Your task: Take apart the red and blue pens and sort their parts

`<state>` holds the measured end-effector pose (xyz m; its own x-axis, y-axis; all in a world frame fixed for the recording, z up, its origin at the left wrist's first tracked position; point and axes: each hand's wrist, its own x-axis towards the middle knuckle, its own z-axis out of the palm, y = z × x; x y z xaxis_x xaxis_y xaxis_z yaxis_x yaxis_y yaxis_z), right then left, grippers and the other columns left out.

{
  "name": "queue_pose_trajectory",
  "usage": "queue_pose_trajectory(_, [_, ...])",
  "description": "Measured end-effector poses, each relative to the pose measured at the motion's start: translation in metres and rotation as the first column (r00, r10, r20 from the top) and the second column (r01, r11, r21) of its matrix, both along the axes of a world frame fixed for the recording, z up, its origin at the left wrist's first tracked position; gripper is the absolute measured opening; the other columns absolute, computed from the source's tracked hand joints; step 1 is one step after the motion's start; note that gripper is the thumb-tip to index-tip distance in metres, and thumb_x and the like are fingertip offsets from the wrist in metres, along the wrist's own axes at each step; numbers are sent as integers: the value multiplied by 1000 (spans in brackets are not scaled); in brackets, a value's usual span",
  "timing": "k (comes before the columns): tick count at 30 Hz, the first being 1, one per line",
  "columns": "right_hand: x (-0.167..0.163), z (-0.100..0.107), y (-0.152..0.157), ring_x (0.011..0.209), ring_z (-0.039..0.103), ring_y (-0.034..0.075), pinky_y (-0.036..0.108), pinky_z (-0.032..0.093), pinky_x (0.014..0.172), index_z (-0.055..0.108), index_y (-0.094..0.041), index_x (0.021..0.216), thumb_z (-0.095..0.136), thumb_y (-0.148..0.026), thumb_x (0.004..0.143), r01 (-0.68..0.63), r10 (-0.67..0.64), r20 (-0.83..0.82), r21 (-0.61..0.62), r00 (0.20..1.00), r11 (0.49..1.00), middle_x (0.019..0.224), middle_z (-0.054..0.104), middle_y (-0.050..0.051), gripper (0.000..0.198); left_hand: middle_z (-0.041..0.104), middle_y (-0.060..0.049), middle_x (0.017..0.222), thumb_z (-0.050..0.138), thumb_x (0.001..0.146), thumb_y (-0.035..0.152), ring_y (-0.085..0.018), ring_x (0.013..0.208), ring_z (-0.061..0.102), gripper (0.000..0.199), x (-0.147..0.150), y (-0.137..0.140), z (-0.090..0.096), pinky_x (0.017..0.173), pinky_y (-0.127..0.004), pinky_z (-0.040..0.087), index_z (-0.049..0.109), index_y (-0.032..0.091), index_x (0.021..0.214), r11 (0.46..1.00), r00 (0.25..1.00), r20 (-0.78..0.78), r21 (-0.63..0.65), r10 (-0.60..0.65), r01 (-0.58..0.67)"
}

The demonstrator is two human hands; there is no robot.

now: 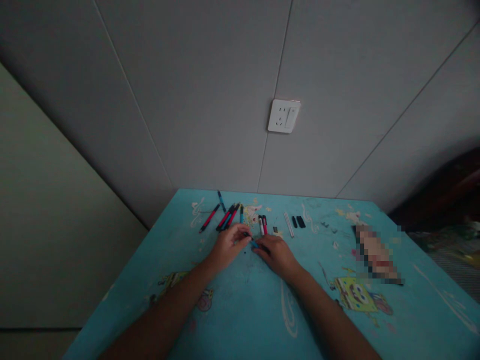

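Observation:
My left hand (pixel 230 243) and my right hand (pixel 276 254) meet near the middle of the table. Between them is a slim pen (pixel 254 243) with a blue barrel and a dark end. The fingers of my left hand pinch its dark end, and those of my right hand close on the blue part. Just beyond my left hand lies a pile of red, blue and black pens (pixel 227 218), with a blue pen (pixel 242 214) beside it. A white pen-like piece (pixel 261 226) and a red one (pixel 265 224) lie behind my right hand.
Two thin white sticks (pixel 288 225) and two black pieces (pixel 301 221) lie farther right on the blue cartoon-print table (pixel 240 310). A blurred-out flat object (pixel 378 255) is at the right. Behind the table rises a grey wall with a socket (pixel 284 116).

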<state>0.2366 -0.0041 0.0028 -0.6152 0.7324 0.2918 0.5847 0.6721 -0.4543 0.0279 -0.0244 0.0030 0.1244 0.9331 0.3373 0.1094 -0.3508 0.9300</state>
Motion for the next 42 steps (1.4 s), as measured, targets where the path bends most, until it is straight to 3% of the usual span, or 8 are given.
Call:
queue_pose_trajectory(5, [1,-3,2,82,62,17,27,45,77,67,-18,92,60,-34,93,-19,18,20,26,1000,999,86,65,6,18,70,-5,100,64,88,27,-17,90,66,19,2,-5,3,84,-30,53,63,21,106,991,987,-137,110,90,-75])
queue_pose_trajectory(9, [2,-2,1,81,61,17,28,45,77,68,-20,98,61,-36,92,-27,27,-2,20,1000,999,87,65,5,19,71,-4,100,60,92,27,-16,87,66,17,-1,-4,2,80,-29,54,66,22,107,971,956,-236,199,176,-129])
queue_pose_trajectory(14, [2,1,-2,82,61,17,28,45,78,68,-22,106,63,-39,91,-25,25,-23,5,999,1000,88,65,5,23,71,-5,106,58,93,26,-17,93,67,21,-4,-2,-1,85,-30,54,65,23,113,956,936,-308,282,172,-83])
queue_pose_trajectory(24, [3,4,-2,84,62,16,26,45,80,66,-21,108,61,-37,92,-33,33,-16,7,999,999,89,67,4,23,71,-5,105,58,93,27,-19,97,68,18,-2,-5,-2,88,-33,55,63,22,109,978,944,-310,204,112,-49])
queue_pose_trajectory(29, [2,8,-5,81,61,16,25,44,77,65,-19,94,58,-37,94,-29,29,16,11,999,1000,85,65,4,19,70,-5,107,58,92,29,-19,98,68,20,0,-8,0,89,-33,55,63,22,110,985,968,-230,157,101,-66])
queue_pose_trajectory(37, [7,13,-7,83,60,16,25,44,77,63,-19,103,48,-35,99,-7,6,-46,-25,999,1000,90,65,4,23,69,-5,104,59,92,32,-19,94,67,21,-4,2,-6,86,-33,56,61,21,110,959,936,-233,168,263,-228])
queue_pose_trajectory(42, [4,17,-10,79,61,16,25,44,74,65,-19,96,48,-36,98,42,-42,-12,4,999,999,86,66,5,25,67,-8,115,55,94,32,-21,100,67,29,-4,5,-11,86,-35,56,59,22,121,959,921,-284,173,268,-226])
